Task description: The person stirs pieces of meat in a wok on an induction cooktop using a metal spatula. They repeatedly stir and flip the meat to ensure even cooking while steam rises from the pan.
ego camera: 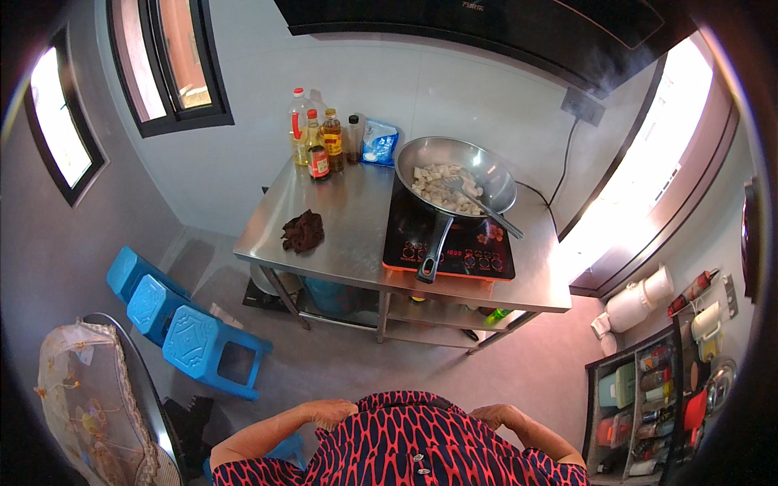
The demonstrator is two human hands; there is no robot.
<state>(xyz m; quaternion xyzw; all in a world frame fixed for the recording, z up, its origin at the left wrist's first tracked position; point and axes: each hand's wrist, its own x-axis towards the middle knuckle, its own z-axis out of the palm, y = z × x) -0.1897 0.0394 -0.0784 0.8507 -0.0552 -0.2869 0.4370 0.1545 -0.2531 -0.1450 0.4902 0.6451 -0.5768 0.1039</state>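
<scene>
My left hand [335,413] rests at the left side of my red-and-navy patterned shirt [413,431], its fingers partly hidden by the cloth. On the other side my right hand [491,415] lies against the shirt too, fingertips out of sight. I cannot tell whether either hand grips the fabric. Ahead stands a steel table [346,225] with an induction cooker [401,243]. A steel wok [434,149] sits on the cooker, its black handle [436,246] towards me. Pale diced food [437,191] lies in it, under a metal slotted spatula [486,209] leaning on the rim.
Several bottles [317,158] and a blue-white bag [380,143] stand at the table's back. A crumpled dark cloth [302,231] lies front left. Blue plastic stools [194,343] and a mesh food cover [91,395] are left; a loaded shelf [632,407] stands right. A range hood [486,30] overhangs.
</scene>
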